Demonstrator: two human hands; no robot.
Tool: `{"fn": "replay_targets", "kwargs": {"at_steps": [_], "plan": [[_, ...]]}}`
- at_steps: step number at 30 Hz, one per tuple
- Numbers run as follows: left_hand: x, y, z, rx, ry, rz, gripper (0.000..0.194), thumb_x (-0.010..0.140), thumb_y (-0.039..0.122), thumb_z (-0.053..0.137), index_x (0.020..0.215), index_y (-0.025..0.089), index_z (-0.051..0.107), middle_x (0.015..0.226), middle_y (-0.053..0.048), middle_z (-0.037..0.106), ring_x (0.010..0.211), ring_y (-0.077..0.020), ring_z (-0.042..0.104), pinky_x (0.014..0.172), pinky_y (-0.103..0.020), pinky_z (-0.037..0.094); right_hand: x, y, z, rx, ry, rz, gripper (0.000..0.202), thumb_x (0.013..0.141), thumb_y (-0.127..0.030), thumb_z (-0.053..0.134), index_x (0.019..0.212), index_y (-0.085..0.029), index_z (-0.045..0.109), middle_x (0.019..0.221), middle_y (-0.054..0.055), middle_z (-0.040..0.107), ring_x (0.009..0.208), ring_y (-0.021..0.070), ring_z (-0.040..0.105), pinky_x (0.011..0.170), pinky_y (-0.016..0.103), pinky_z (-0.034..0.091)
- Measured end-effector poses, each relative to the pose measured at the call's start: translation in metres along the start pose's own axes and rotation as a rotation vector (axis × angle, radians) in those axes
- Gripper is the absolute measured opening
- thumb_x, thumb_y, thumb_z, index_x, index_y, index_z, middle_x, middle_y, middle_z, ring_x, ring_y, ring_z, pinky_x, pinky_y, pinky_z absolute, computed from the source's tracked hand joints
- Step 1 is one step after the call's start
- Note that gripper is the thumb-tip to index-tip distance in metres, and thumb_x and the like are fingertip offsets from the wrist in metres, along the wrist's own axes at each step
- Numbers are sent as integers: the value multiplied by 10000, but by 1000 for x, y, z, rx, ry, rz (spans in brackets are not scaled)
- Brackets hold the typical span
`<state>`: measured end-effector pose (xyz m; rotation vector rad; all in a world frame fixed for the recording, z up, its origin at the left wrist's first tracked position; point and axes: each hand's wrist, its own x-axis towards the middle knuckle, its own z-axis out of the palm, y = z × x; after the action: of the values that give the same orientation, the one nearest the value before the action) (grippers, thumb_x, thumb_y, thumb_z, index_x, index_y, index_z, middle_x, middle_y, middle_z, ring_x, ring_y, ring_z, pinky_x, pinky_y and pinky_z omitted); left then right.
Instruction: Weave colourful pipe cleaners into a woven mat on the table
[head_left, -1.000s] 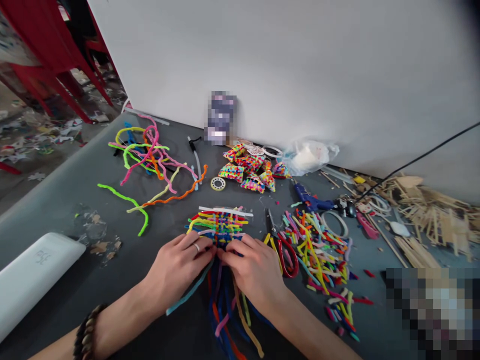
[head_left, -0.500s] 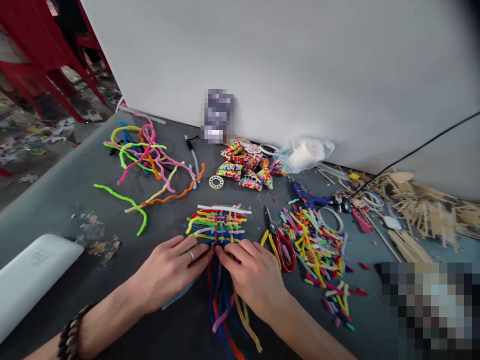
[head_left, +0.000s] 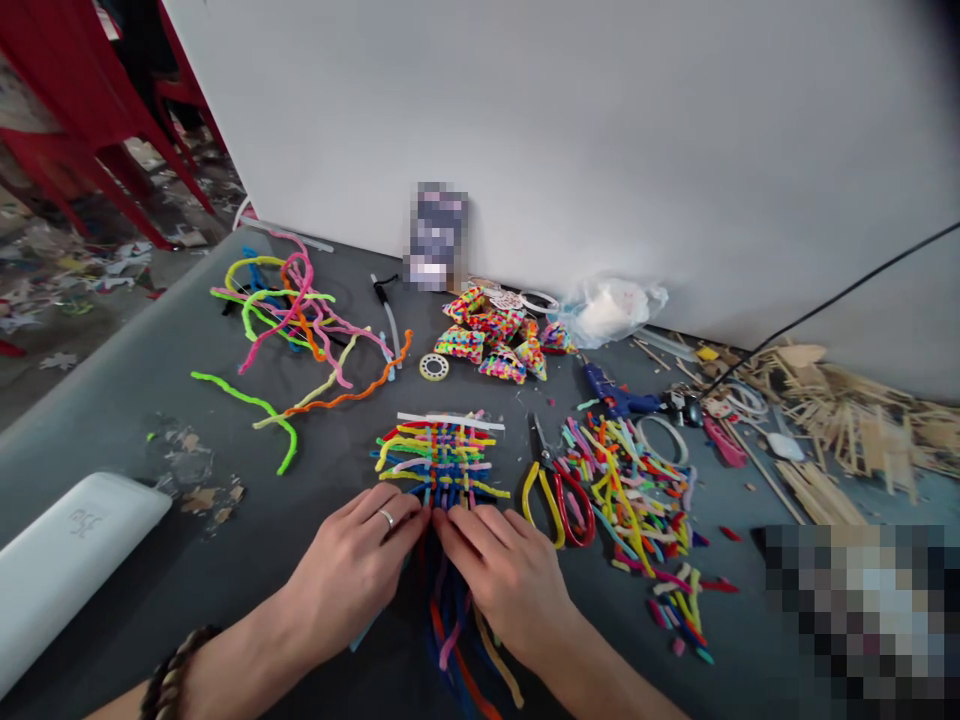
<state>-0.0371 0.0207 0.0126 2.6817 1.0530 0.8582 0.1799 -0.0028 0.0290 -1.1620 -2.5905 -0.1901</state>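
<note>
A woven mat of coloured pipe cleaners (head_left: 442,455) lies on the dark table, its far end against a white strip (head_left: 450,421). At its near edge my left hand (head_left: 367,555) has its fingers pinched together on the pipe cleaners; a light blue one shows beneath the palm. Close beside it, my right hand (head_left: 502,570) also pinches the pipe cleaners, its thumb near the left fingertips. Loose lengths (head_left: 457,650) hang toward me between the wrists. The fingertips hide exactly which strands they grip. Right of the mat lie scissors (head_left: 557,500) with red and yellow handles.
Cut pipe cleaner pieces (head_left: 637,490) are heaped at right, below a blue glue gun (head_left: 619,392). Long pipe cleaners (head_left: 300,310) lie tangled at left. A white power bank (head_left: 82,570), small woven pouches (head_left: 495,335), a tape roll (head_left: 434,367) and wooden sticks (head_left: 862,410) surround the work.
Both hands have shifted slightly toward me along the strands. More of the mat's near edge shows, including a yellow pipe cleaner lying across it.
</note>
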Motion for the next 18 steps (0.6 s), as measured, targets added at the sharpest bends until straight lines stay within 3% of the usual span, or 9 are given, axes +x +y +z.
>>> {"fn": "replay_targets", "kwargs": {"at_steps": [4,6,13,18], "plan": [[3,0,0,93,-67,114,351,947,16,409,1178,77,666,1268,-135,669,1162,-279,620,996,-413,559,-9,-10,0,12,116,39,350,1010,-73,418,1211,-108,702,1104,98,748,966,195,653,872,318,492],[5,1,-1,130,-122,139,380,967,40,396,1275,55,616,1257,-137,679,1165,-287,623,994,-429,557,-15,-13,0,12,142,20,348,1002,-65,418,1179,-99,716,1138,109,748,1017,206,664,905,316,501],[5,7,2,269,-207,159,470,965,34,387,1402,93,550,1261,-121,685,1178,-273,631,989,-414,529,-29,-14,-2,131,112,32,360,972,-69,435,1209,-117,703,1130,102,752,1046,203,689,914,304,559],[6,8,9,292,-201,228,529,979,40,338,1487,101,474,1487,-114,551,1359,-264,507,1072,-401,455,-32,-13,-2,281,72,154,351,967,-54,454,1198,-156,698,1058,72,754,971,182,690,839,264,598]]}}
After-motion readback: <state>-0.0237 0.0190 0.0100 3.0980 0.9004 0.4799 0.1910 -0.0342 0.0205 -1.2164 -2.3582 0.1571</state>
